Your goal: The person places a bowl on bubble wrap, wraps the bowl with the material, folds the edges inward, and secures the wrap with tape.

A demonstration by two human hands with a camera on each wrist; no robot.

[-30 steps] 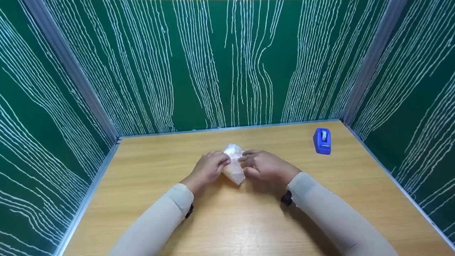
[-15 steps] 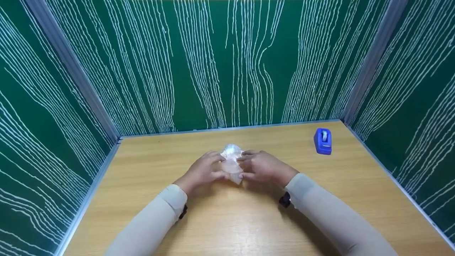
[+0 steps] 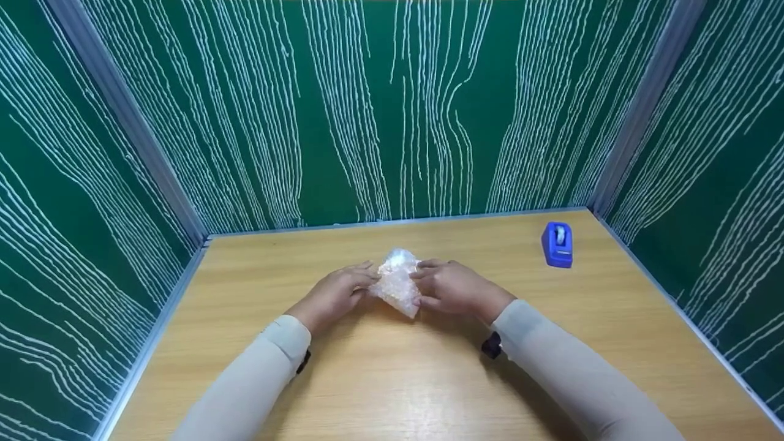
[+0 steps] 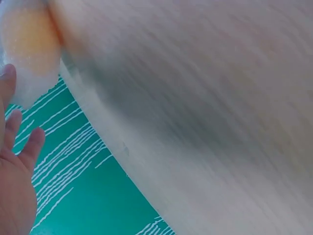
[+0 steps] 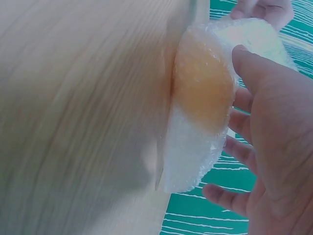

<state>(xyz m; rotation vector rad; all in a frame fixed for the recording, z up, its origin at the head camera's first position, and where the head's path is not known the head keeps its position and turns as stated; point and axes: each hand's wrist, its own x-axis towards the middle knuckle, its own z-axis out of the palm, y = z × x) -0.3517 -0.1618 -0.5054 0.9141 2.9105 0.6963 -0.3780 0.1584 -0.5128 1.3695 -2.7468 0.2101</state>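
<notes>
A bubble-wrap bundle (image 3: 397,283) sits mid-table in the head view. Through its clear layers an orange-coloured thing (image 5: 204,85) shows; its kind cannot be made out. My left hand (image 3: 337,291) holds the left edge of the wrap, its fingertips at a loose corner. In the left wrist view that hand (image 4: 17,181) is partly cut off, with two fingers extended. My right hand (image 3: 459,288) rests against the bundle's right side, fingers spread. The right wrist view shows its thumb (image 5: 249,63) lying over the wrap and its other fingers along the edge.
A blue tape dispenser (image 3: 557,245) stands at the back right of the wooden table (image 3: 392,380). Green panels (image 3: 343,122) with white wavy lines enclose the back and both sides.
My left hand has drawn back to the left, and the wrap now spreads wider on that side. The right hand stays at the bundle's right side, almost unmoved.
</notes>
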